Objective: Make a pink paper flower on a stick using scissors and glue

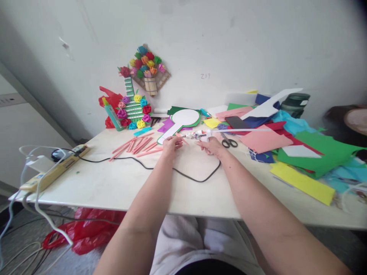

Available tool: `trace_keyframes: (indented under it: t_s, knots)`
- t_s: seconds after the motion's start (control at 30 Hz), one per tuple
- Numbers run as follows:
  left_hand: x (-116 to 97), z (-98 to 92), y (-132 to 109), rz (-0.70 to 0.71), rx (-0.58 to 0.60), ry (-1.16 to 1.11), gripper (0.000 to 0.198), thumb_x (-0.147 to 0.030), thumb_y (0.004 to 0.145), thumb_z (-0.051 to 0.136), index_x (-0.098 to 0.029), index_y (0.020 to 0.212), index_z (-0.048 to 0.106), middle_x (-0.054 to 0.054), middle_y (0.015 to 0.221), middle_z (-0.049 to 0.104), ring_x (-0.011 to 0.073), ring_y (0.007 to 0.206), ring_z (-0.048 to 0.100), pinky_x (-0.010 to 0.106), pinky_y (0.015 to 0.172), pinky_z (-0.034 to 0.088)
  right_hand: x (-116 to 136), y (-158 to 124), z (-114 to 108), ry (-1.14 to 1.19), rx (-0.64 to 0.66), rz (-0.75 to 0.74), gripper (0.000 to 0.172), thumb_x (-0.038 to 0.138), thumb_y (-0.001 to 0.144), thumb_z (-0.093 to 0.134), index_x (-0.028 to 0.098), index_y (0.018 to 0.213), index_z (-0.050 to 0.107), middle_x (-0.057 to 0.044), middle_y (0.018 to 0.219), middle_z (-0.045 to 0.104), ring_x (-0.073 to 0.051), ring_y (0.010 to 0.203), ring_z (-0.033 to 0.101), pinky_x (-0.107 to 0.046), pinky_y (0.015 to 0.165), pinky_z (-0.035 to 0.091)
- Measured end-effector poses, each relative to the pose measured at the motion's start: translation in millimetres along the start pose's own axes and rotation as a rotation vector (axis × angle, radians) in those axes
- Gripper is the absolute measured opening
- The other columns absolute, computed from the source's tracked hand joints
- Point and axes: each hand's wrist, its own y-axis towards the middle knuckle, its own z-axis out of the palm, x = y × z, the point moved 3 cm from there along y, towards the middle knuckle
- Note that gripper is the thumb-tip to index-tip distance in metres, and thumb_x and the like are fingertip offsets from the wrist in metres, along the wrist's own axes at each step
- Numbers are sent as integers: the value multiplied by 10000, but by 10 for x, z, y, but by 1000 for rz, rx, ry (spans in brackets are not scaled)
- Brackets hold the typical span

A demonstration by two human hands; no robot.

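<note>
My right hand (211,146) is wrapped round a white hot glue gun (208,133); a long pale glue stick (243,130) sticks out of its back. The gun's nozzle points left, towards my left hand (172,146), whose fingers pinch a small pink paper piece (182,139). Several rolled pink paper sticks (139,145) lie just left of that hand. Behind both hands lies a white paddle-shaped cutout (185,117) with a green border. Grey-handled scissors (229,143) rest right of my right hand.
A black cord (137,161) runs across the table from a yellow power strip (54,168). Paper flower crafts (134,110) and a green glue bottle (112,114) stand back left. Coloured paper sheets (304,179), a phone (236,122) and a dark green bottle (295,105) are on the right.
</note>
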Motion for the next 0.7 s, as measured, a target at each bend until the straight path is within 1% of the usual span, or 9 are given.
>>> trace_keyframes:
  t_s: [0.13,0.3,0.53,0.7]
  knots:
    - [0,3,-1,-2,10,7,162,-186,500,682,-125,599,569,27,557,587,112,506,545,288,574,477,-2,7,2,-22,-15,8,303,343,660,701,145,533,511,50,346,426,-47,272,340,-190,298,279]
    - [-8,11,-12,4,14,25,161,-185,494,674,-126,598,567,20,565,585,106,501,539,278,561,467,-13,25,6,-15,-25,-6,290,333,650,721,139,567,522,43,392,477,-40,281,356,-183,300,294]
    - [-12,20,-22,7,25,45,155,-191,489,660,-130,592,562,19,567,588,109,503,541,278,559,464,31,-8,14,-28,-35,6,259,302,681,701,148,577,520,65,303,396,-50,272,333,-180,306,291]
    - [-16,28,-27,5,37,68,157,-197,484,661,-128,589,567,18,566,586,109,502,540,273,553,459,58,-25,13,-48,-46,11,253,294,689,691,148,575,519,66,299,394,-51,274,336,-180,315,293]
